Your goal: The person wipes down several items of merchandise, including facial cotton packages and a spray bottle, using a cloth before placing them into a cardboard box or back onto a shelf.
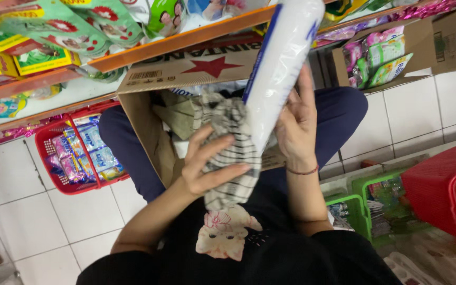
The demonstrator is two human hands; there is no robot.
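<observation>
My right hand point(297, 124) grips a long white plastic-wrapped pack point(283, 63) with a blue stripe and holds it upright and tilted over an open cardboard box point(186, 71). My left hand point(209, 163) holds a grey-and-white checked cloth point(233, 158) pressed against the lower end of the pack. The box stands on the floor between my knees in dark blue trousers. A thin red bracelet point(303, 171) is on my right wrist.
Orange-edged shelves point(180, 39) with green packets run along the top. A red basket point(62, 158) of sachets sits left on the white tiled floor. At the right are green crates point(370, 206), a red basket point(449, 190) and a carton of packets point(381, 55).
</observation>
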